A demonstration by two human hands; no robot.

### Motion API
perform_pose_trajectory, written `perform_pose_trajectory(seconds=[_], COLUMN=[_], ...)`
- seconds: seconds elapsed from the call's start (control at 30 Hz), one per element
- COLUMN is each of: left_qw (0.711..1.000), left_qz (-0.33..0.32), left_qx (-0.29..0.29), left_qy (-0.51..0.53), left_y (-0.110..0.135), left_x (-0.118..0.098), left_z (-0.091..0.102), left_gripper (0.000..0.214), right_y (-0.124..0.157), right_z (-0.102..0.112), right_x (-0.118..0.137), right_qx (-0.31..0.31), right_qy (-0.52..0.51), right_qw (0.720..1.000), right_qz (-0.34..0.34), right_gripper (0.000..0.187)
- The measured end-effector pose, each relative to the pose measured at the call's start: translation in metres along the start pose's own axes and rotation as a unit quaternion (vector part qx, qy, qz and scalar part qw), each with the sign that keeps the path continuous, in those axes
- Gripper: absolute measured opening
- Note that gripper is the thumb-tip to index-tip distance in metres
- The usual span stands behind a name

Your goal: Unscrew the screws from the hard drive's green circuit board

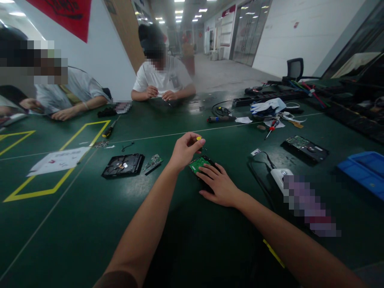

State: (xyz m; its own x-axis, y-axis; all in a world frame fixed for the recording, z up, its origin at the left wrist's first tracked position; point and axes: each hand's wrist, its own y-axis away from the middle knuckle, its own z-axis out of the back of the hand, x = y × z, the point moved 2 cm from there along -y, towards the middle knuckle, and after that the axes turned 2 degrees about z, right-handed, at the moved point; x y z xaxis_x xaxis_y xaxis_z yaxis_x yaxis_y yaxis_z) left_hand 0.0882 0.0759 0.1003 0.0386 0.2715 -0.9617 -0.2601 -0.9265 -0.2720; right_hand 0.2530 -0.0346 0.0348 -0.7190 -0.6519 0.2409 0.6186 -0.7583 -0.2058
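Note:
A hard drive with a green circuit board lies on the table in front of me. My right hand rests flat across it, fingers stretched out, covering much of the drive. Just above its far left edge, my left hand is closed around a small screwdriver; only its round yellow end shows clearly, and its tip is hidden. To the left are another hard drive, dark and lying flat, and a loose circuit board.
A third hard drive, a blue tray and a white device with a cable are at right. Farther back lie a red screwdriver and white gloves. At left are paper and a yellow-black screwdriver. Two people sit opposite.

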Motion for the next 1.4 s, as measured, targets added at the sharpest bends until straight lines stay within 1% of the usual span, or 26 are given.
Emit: perform_pose_trajectory(seconds=[0.1,0.37,0.47,0.57,0.63,0.73,0.93,1.1,1.2,1.3,1.4], left_qw=[0.999,0.997,0.996,0.995,0.994,0.994,0.999,1.000,1.000,1.000,0.997], left_qz=[0.021,0.039,0.039,0.043,0.049,0.048,0.025,0.019,0.009,0.002,-0.020], left_qx=[0.030,0.060,0.060,0.061,0.056,0.049,0.004,0.014,0.009,-0.010,-0.053], left_qy=[0.018,0.039,0.048,0.063,0.074,0.080,0.028,0.013,-0.001,-0.022,-0.060], left_y=[-0.0002,0.0010,0.0011,0.0010,0.0007,-0.0003,-0.0014,0.0002,0.0005,-0.0001,-0.0005], left_x=[-0.0011,-0.0038,-0.0055,-0.0068,-0.0066,-0.0047,-0.0016,-0.0046,-0.0054,-0.0042,-0.0034], left_z=[0.0010,0.0004,0.0021,0.0039,0.0042,0.0034,0.0034,-0.0017,-0.0042,-0.0033,-0.0001], left_gripper=[0.037,0.039,0.036,0.028,0.023,0.024,0.031,0.031,0.031,0.030,0.027], right_y=[0.0005,0.0006,0.0004,0.0006,0.0008,0.0009,0.0008,0.0007,0.0008,0.0008,0.0005], right_z=[0.0010,0.0001,0.0000,-0.0002,-0.0003,-0.0004,-0.0004,-0.0008,-0.0006,0.0000,0.0001], right_x=[0.0005,0.0007,0.0005,-0.0003,-0.0006,-0.0004,0.0002,-0.0003,-0.0004,-0.0002,0.0002], right_qx=[-0.002,-0.005,-0.005,-0.004,-0.003,-0.003,-0.006,-0.005,-0.004,-0.002,-0.001], right_qy=[0.000,0.000,-0.001,-0.003,-0.002,0.001,0.000,-0.002,-0.003,-0.003,-0.001], right_qw=[1.000,1.000,1.000,1.000,1.000,1.000,1.000,1.000,1.000,1.000,1.000], right_qz=[0.002,0.002,0.004,0.004,0.004,0.002,0.003,0.003,0.001,0.001,0.002], right_gripper=[0.065,0.065,0.065,0.065,0.065,0.065,0.066,0.066,0.066,0.065,0.064])
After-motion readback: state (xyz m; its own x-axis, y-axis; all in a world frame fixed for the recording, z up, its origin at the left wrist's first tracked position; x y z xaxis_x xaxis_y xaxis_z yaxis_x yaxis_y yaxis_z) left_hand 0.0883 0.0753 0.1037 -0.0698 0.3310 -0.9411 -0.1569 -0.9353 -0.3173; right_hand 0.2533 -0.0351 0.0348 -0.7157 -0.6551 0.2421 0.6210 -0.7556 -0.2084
